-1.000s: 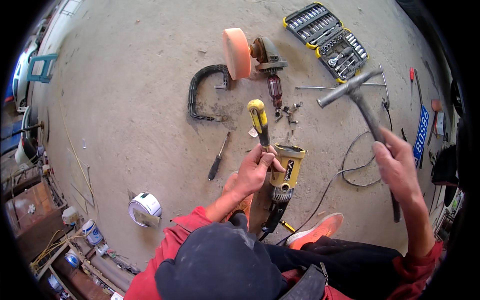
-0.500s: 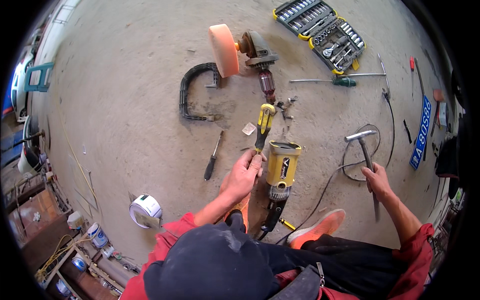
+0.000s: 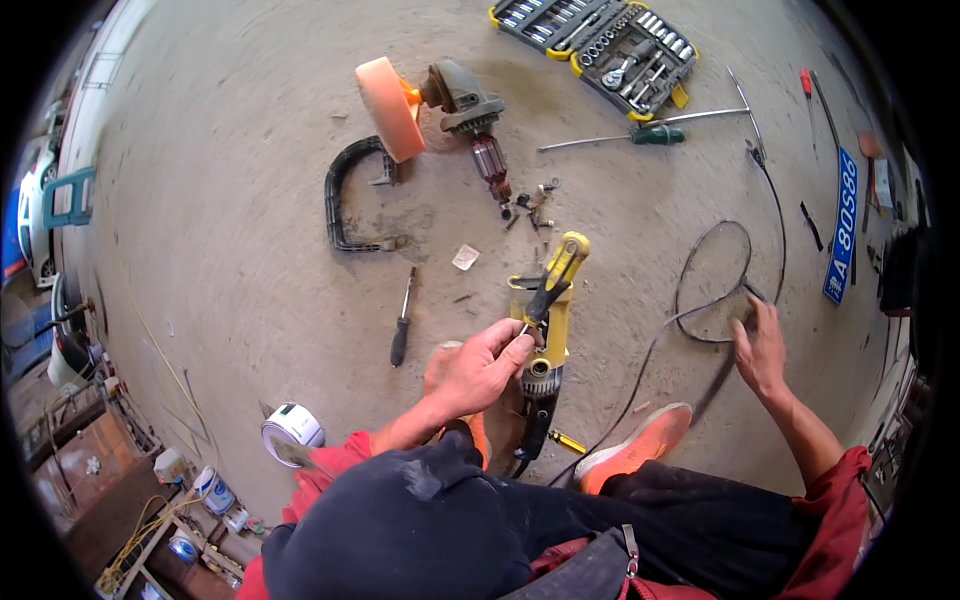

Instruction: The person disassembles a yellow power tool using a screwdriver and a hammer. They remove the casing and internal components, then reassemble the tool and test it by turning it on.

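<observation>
My left hand [image 3: 488,365] is closed around the shaft end of a yellow-and-black screwdriver [image 3: 556,280], whose handle points up and away from me. Behind it, partly hidden, the yellow motor housing of a power tool [image 3: 556,330] lies on the floor, with its black rear grip [image 3: 540,425] toward my feet. To the right, my right hand [image 3: 764,350] is closed on a hammer [image 3: 712,385]; its handle is smeared by motion and its head is hard to make out. A black cable [image 3: 682,285] loops on the floor beside that hand.
Beyond lie the tool's gear head with an orange polishing pad [image 3: 390,110], its armature [image 3: 490,165], small parts [image 3: 530,207] and a black loop handle [image 3: 335,200]. Another screwdriver [image 3: 401,335], an open socket set [image 3: 635,65], a white can [image 3: 293,430] and a blue plate [image 3: 842,230] surround them.
The left hand has brought the screwdriver over the yellow housing, its handle now overlapping it. The hammer in my right hand has swung, turning its head out of clear sight. The whole view has shifted.
</observation>
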Motion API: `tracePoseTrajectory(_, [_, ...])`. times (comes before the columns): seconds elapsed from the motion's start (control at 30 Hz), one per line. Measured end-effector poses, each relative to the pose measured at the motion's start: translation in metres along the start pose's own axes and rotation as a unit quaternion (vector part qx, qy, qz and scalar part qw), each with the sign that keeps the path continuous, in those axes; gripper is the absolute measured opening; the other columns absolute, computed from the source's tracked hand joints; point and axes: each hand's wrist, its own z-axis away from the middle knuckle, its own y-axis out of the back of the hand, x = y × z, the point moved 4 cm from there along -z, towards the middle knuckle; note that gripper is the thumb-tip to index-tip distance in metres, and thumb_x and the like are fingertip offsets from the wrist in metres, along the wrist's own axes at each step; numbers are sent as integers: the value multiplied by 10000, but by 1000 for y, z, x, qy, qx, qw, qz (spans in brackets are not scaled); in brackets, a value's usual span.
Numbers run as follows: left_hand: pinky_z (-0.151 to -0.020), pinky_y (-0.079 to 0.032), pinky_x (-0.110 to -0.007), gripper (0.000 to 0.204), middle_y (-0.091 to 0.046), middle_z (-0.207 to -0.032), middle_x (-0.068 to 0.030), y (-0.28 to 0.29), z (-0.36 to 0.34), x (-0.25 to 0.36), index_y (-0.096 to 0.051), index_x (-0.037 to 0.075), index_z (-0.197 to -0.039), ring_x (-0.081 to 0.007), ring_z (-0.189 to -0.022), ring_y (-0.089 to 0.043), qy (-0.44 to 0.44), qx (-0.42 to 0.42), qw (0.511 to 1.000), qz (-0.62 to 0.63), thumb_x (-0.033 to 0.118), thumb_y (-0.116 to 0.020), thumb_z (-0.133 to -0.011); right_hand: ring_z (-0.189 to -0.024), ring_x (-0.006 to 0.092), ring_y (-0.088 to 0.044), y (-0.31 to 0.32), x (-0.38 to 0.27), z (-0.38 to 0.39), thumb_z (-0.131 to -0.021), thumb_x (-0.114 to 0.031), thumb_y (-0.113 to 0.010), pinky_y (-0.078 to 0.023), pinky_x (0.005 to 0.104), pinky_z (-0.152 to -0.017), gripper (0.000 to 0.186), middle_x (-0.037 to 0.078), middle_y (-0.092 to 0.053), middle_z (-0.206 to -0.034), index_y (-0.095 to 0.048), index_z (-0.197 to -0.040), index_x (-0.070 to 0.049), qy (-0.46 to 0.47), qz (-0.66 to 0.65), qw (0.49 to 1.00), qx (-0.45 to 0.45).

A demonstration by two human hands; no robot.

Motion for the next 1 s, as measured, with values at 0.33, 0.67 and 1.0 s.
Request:
tracePoseTrajectory(0.33, [-761, -487, -295, 335, -628, -927, -45, -19, -17, 35, -638, 11, -1177, -125, -869, -583, -46, -16, 994, -100, 316, -607, -1042, -645, 97, -609, 34, -243, -49, -1021, -303, -613, -503, 244, -565, 309, 85, -714, -888, -597, -1122, -11, -55, -572, 783, -239])
tracePoseTrajectory(0.67, [-1056, -452, -443, 846, -550, -1310, -246, 4, -29, -24, -350, -73, -1477, -370, -1208, -573, -80, 227, 944, -227, 309, -786, -862, -745, 75, -587, 37, -239, -33, -903, -85, -673, -502, 257, -678, 132, 14, -616, -811, -579, -972, -23, -5, -550, 816, -177])
tracePoseTrajectory(1.0, [-898, -515, -391, 359, -679, -1093, -168, -29, -27, 10, -597, -5, -1295, -345, -1000, -654, -325, -79, 923, -191, 56, -646, -945, -763, 109, -594, 47, -243, -35, -855, -97, -710, -515, 297, -701, 217, 52, -627, -838, -564, -1008, -46, 144, -510, 833, -158])
